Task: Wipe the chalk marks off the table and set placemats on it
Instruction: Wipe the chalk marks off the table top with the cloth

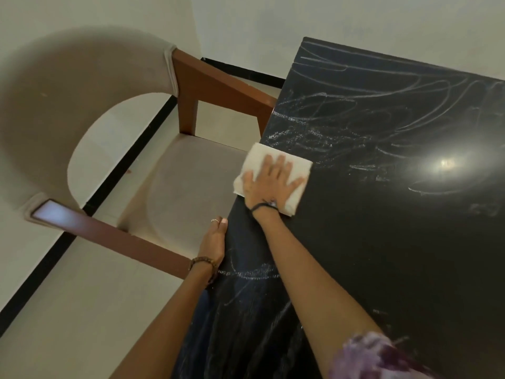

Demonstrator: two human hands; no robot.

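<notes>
A chair [114, 149] stands right up against the left edge of the counter [382, 242]. It has a round, pale back, a pale soft seat and brown wooden arms. One wooden arm reaches the far corner of the counter, and the other arm ends close to the left wrist. Under the chair is a light floor [68, 310] with a black stripe [90, 203] running along it. A plain white wall [355, 20] stands behind the counter.

The counter top is black and shiny, and a bright spot of light shines on its right side. White chalk marks [355, 105] loop and scribble over the far part, and more faint scribbles lie close to the person. The part in the middle looks darker and cleaner.

A folded white cloth [292, 165] lies on the counter at its left edge, a little of it sticking out over the seat. The right hand [270, 181] lies flat on the cloth with its fingers straight and spread wide, pressing down. The left hand [214, 239] rests on the counter's left edge nearer the person, thumb on top, the other fingers hidden. A purple sleeve [377, 356] shows at the bottom right.
</notes>
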